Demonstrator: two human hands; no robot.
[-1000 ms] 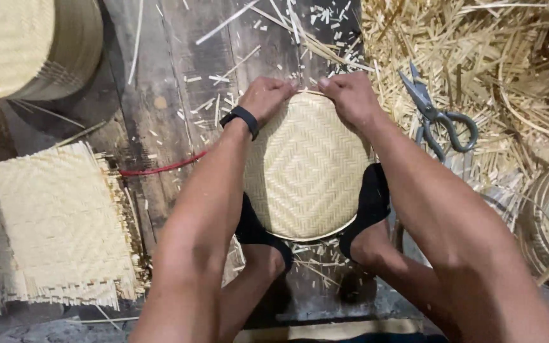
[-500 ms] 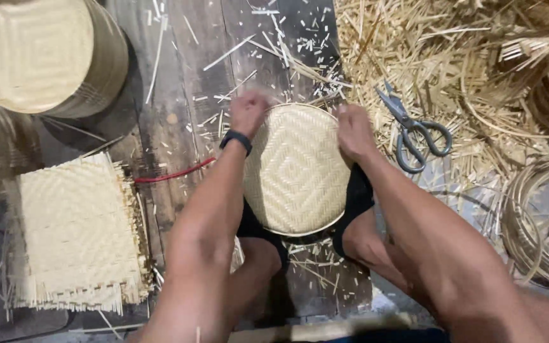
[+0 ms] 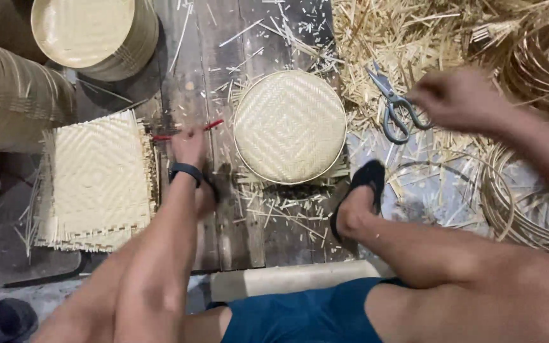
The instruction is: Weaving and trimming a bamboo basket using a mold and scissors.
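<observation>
Left hand [image 3: 189,147] fingers closed on thin red stick [image 3: 214,125] at frame centre-left, blurred right hand [image 3: 455,98] fingers unclear, just beside grey metal scissors [image 3: 394,105], round woven bamboo tray [image 3: 290,126] between the hands.

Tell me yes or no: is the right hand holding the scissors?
No. The right hand hovers blurred just beside the scissors, which lie flat on the straw-littered floor.

Red stick [image 3: 187,131] on planks; grey scissors [image 3: 394,105] amid straw.
</observation>
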